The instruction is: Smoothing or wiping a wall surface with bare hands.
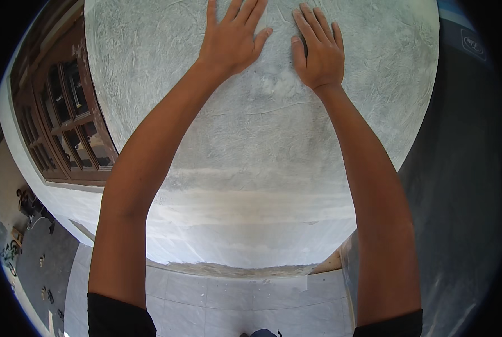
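Observation:
Both arms reach up to a rough plastered wall (267, 139) that has a patchy grey-white finish. My left hand (236, 40) lies with its palm against the upper wall, fingers spread, the tips of some cut off by the picture's top edge. To its right, my right hand (320, 52) rests on the wall as well, its fingers slightly apart and the thumb out to the left. A gap of bare plaster separates the hands. No tool shows in either one; whatever is under the palms is hidden.
A brown wooden window frame with glass panes (71, 118) is set in the wall at left. Grey floor tiles (242, 295) lie below. A dark sheet or panel (457, 139) stands at right. Far left, sandals (46, 295) and a bicycle (10, 252) are on a dark floor.

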The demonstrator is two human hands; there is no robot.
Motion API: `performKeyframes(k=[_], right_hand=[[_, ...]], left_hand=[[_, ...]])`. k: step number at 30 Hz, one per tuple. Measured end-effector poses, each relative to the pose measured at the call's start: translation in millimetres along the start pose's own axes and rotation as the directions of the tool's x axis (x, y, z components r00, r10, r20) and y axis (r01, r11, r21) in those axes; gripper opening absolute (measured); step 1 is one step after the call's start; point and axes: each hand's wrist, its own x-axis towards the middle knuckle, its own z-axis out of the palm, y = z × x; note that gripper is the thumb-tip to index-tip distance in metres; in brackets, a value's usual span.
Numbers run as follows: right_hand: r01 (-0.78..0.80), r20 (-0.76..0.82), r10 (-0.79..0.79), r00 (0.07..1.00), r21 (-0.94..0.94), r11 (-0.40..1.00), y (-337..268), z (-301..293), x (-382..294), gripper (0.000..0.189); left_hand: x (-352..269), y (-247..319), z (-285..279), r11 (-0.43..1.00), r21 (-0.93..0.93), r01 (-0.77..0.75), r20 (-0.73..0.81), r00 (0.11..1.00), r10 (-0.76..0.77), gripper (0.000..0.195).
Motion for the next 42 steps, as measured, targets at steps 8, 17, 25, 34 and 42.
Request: performKeyframes(k=[8, 17, 25, 34, 42], right_hand=[[0.001, -0.001, -0.001, 1.0, -0.043, 0.999, 14.5, -6.2, -9.4, 0.048], [-0.001, 0.019, 0.002, 1.0, -0.036, 0.999, 15.1, -7.3, -9.9, 0.049], [-0.022, -0.002, 0.022, 1.0, 0.006, 1.0, 3.0, -3.4, -3.9, 0.048], [0.09, -0.098, -0.101, 0.99, -0.11, 0.99, 27.9, 17.9, -15.1, 0.049], [0.096, -0.093, -0.107, 0.99, -0.115, 0.989, 33.1, 13.4, -17.6, 0.049]], left_hand=[[-75.9, 63.4, -5.4, 0.969, -0.243, 0.05, 0.132, 0.991, -0.018, 0.066], [-60.4, 67.1, -3.5, 0.978, -0.203, 0.054, 0.11, 0.993, -0.032, 0.067], [28.7, 14.8, -20.1, 0.989, -0.064, 0.133, 0.222, 0.968, -0.116, 0.067], [-2.1, 18.1, 0.6, 0.999, -0.008, 0.042, 0.025, 0.999, -0.042, 0.069], [-52.0, 45.2, -8.4, 0.974, -0.223, 0.027, 0.079, 0.997, -0.009, 0.067]])
